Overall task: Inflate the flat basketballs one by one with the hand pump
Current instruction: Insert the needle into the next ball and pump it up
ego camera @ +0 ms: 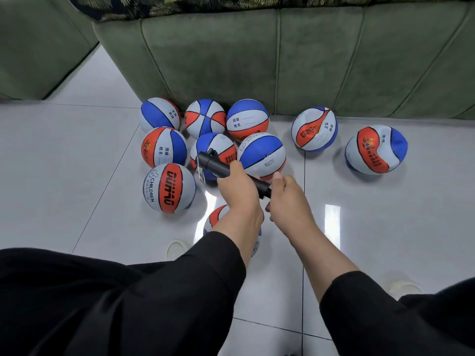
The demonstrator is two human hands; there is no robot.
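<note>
- Floor (77,155): laid in large, glossy, pale grey-white tiles; thin dark grout lines are seen running across and away from the camera.
- Reflections (332,222): two bright vertical strips of light are mirrored in the tile surface near the middle of the view.
- Sofa (308,62): upholstered in dull green, suede-like fabric; its front is divided into panels by stitched seams and stands directly on the tiles.
- Second green upholstered piece (38,47): placed at the left, separated from the sofa by a narrow strip of floor.
- Leaf-patterned fabric (205,3): laid along the sofa's top edge, in dark greens.
</note>
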